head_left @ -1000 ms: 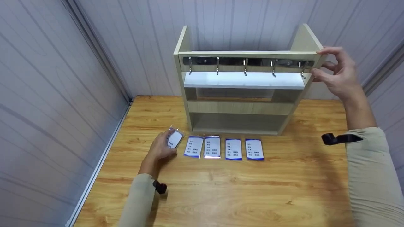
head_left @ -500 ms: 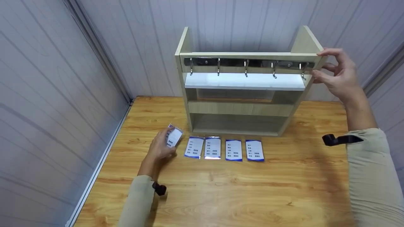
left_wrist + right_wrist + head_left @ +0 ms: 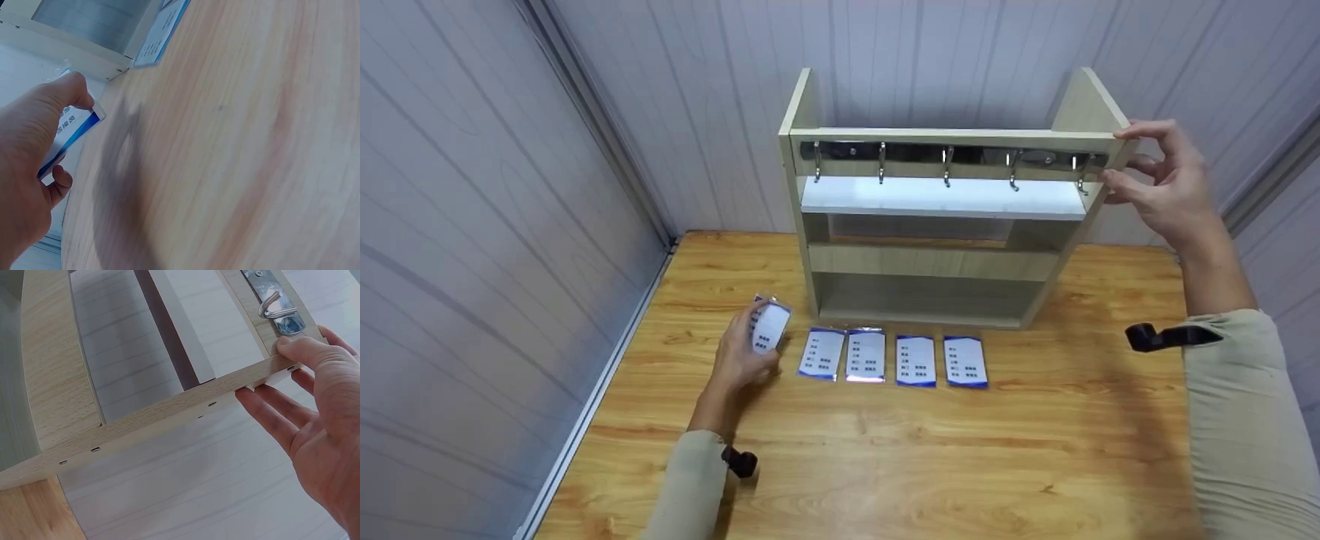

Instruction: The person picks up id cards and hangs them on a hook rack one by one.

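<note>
My left hand [image 3: 741, 352] pinches a white card with blue edges [image 3: 770, 327] in a clear sleeve, thumb and fingers at its opposite edges. In the left wrist view that card [image 3: 68, 125] stands tilted above the wooden surface, partly covered by the hand. At the upper right corner of a pale wooden shelf unit [image 3: 934, 261], my right hand [image 3: 1174, 180] grips the side panel. The right wrist view shows the thumb on the panel's front edge near a metal hook [image 3: 275, 306], the other fingers along its outer face.
Several similar cards [image 3: 916, 361] lie in a row before the shelf unit on the wooden tabletop [image 3: 870, 457]. A metal rail [image 3: 915, 154] with several hooks runs across the unit's top front. Pale panelled walls [image 3: 720, 112] stand behind and at both sides.
The card in my left hand has risen slightly and swung a little to the left. My right hand keeps its grip on the shelf unit, and the row of cards has stayed put.
</note>
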The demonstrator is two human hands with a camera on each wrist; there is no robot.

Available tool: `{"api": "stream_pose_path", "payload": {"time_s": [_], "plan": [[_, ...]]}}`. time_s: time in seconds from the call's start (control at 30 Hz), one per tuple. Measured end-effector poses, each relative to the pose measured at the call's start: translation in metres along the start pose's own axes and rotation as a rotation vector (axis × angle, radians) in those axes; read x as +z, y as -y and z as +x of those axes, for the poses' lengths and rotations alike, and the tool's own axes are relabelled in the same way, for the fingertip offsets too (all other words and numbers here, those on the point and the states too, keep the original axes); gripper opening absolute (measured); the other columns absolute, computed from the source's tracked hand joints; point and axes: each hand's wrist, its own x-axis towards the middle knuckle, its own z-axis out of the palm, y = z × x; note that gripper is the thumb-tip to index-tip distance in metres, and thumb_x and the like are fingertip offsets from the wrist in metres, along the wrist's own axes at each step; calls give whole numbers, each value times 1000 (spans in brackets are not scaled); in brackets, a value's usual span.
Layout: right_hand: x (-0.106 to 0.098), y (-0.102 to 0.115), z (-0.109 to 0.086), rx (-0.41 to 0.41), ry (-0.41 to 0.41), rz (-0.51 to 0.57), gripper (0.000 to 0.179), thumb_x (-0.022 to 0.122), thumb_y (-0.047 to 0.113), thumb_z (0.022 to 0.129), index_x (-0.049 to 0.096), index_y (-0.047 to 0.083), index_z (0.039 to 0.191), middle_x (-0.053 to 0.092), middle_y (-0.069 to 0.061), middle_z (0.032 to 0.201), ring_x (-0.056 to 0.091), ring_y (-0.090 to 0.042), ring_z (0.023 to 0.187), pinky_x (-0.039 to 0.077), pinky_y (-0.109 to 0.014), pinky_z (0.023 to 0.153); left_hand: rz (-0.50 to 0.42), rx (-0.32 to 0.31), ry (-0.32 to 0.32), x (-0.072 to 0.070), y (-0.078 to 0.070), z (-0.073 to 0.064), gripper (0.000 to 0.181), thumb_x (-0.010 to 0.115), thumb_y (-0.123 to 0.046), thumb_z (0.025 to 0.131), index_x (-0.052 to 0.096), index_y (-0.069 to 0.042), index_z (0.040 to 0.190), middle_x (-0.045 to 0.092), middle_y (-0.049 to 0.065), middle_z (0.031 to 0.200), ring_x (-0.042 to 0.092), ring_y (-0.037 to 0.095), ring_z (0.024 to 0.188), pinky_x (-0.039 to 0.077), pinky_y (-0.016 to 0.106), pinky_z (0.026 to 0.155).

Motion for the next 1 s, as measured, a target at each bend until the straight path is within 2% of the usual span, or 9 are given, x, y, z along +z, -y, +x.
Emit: {"api": "stream_pose_path", "payload": {"time_s": [0.27,0.4,0.5,0.63,0.9,1.0], "plan": [[1,2,2,-19,-10,-23,50,72,-17,97,64,5,141,54,-2,156,74,-14,121,68,-26,71,-53,21,-79,3,-11,0,98,84,1,82,46,-24,169,57,26,157,61,45,135,54,64,112],[2,1,3,-26,-6,-12,50,72,-18,96,64,3,141,54,-2,155,73,-14,121,68,-26,71,-74,78,-127,4,-15,0,97,84,2,80,48,-20,167,60,26,155,62,43,131,54,58,107],[3,0,4,-35,2,14,50,72,-19,96,63,1,141,55,-3,153,72,-16,121,68,-27,71,-87,119,-152,4,-18,1,97,85,3,78,49,-17,166,62,26,152,64,42,123,56,50,98],[4,-1,5,-42,6,10,49,72,-17,96,63,0,141,56,-4,153,72,-16,121,68,-27,71,-97,138,-155,5,-25,0,97,84,3,78,49,-18,166,63,26,147,65,39,115,56,42,89],[2,1,3,-25,-6,-5,50,73,-17,96,64,4,140,55,-2,155,73,-15,121,68,-26,71,-122,221,-197,5,-41,2,93,87,5,81,49,-14,163,63,28,143,67,44,114,61,50,88],[1,2,3,-22,-11,-7,50,72,-17,96,64,4,140,56,-2,154,73,-15,121,68,-26,71,-137,258,-217,6,-48,4,91,87,3,81,49,-12,162,63,29,139,68,44,111,62,49,86]]}}
